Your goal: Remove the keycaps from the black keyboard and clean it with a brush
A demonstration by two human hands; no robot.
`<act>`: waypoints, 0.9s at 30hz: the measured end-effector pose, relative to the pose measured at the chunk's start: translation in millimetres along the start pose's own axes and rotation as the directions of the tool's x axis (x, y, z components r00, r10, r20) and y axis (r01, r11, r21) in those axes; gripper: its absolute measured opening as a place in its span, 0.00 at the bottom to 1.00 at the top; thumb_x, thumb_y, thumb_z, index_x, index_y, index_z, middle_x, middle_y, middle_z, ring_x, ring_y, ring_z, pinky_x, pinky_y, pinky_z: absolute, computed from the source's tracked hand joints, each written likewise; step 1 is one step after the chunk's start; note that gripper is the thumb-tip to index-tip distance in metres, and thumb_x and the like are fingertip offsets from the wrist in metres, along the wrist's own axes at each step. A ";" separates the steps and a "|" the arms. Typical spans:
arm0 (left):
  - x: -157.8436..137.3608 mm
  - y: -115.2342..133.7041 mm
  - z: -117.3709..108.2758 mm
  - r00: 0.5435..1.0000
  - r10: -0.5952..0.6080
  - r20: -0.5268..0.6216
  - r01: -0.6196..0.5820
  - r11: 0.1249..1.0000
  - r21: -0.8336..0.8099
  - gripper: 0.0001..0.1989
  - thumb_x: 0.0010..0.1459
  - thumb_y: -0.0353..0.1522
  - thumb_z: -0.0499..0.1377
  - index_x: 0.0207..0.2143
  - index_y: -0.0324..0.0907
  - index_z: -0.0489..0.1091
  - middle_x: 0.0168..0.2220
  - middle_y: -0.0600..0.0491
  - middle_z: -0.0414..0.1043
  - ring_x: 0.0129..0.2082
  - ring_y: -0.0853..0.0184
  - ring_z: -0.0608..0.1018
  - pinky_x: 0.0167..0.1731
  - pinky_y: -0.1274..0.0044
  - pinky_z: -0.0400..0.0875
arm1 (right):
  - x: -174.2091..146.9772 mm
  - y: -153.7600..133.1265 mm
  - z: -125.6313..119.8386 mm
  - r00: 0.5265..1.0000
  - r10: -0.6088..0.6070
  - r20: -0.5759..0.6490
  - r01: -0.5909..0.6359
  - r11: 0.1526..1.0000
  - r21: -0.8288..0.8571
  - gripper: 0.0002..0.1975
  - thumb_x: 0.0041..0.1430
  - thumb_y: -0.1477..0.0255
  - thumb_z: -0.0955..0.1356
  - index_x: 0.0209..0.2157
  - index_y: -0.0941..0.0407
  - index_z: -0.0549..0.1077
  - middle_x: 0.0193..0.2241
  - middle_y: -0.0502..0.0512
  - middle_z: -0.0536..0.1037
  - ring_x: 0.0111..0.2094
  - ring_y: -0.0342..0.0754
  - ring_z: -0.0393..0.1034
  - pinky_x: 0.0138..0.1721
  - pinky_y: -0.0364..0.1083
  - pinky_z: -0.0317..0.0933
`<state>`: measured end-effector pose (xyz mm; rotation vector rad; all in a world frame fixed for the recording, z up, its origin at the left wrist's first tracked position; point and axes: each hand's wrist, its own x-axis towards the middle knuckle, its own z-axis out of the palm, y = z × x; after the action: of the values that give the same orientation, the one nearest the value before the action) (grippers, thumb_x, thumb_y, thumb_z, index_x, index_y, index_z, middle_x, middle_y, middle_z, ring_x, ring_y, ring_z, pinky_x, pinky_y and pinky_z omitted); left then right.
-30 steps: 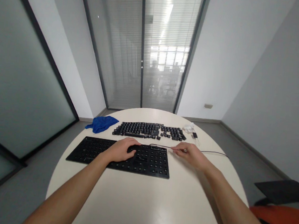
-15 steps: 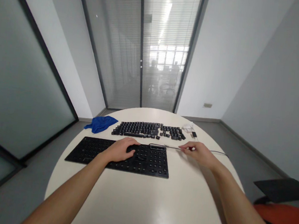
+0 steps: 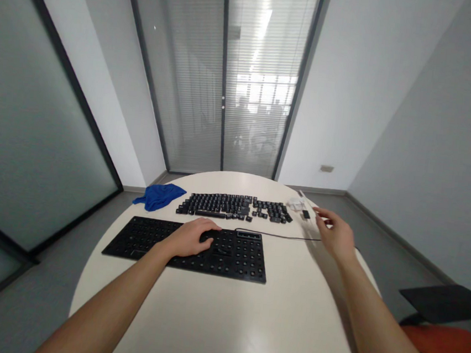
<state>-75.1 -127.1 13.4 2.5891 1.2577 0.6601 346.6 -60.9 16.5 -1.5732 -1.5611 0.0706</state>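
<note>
A black keyboard base with its keycaps off lies on the table. My left hand rests on it, thumb and fingers apart, around its middle. My right hand is raised over the table's right side, its fingers pinched on a thin pale stick. The stick points up and to the left; its tip is too small to make out. Below it lie a crumpled white wad and a small black piece. Loose black keycaps are laid out in rows behind the base.
A blue cloth lies at the table's back left. A black cable runs right from the base's top edge, passing behind my right hand. An orange and black chair stands at the right. Glass panels with blinds rise behind the table.
My right hand has moved right and up, lifting the stick away from the keyboard base's top right corner. The stick has tilted upward. My left hand has stayed in place.
</note>
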 end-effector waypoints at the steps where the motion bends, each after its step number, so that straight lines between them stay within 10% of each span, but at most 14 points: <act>1: 0.1 0.6 -0.2 1.000 -0.001 0.000 0.001 1.000 0.000 0.20 0.58 0.30 0.58 0.53 0.45 0.70 0.53 0.48 0.73 0.53 0.60 0.73 0.57 0.68 0.66 | 1.7 5.2 0.9 0.999 0.024 -0.024 -0.024 0.999 -0.021 0.22 0.57 0.67 0.62 0.49 0.58 0.77 0.39 0.62 0.81 0.34 0.52 0.72 0.37 0.48 0.64; 13: 1.5 3.1 0.0 1.000 0.013 0.000 -0.013 1.000 0.000 0.20 0.58 0.29 0.58 0.54 0.45 0.69 0.52 0.49 0.73 0.53 0.61 0.73 0.57 0.67 0.66 | 5.9 37.9 16.3 0.971 0.229 0.069 -0.201 0.937 -0.287 0.23 0.57 0.77 0.62 0.51 0.67 0.76 0.42 0.75 0.80 0.43 0.64 0.75 0.44 0.53 0.65; 27: 7.3 31.2 -1.7 0.990 0.111 0.088 -0.108 0.993 -0.039 0.22 0.59 0.31 0.57 0.57 0.44 0.68 0.54 0.46 0.70 0.54 0.59 0.71 0.59 0.66 0.65 | 10.4 37.4 34.0 0.971 0.224 0.079 -0.184 0.919 -0.350 0.21 0.54 0.74 0.63 0.46 0.58 0.81 0.40 0.67 0.82 0.40 0.59 0.77 0.41 0.51 0.66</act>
<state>-50.1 -140.9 28.2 2.6433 1.0748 0.5715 357.4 -27.1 -21.0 -2.0368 -1.5529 0.0077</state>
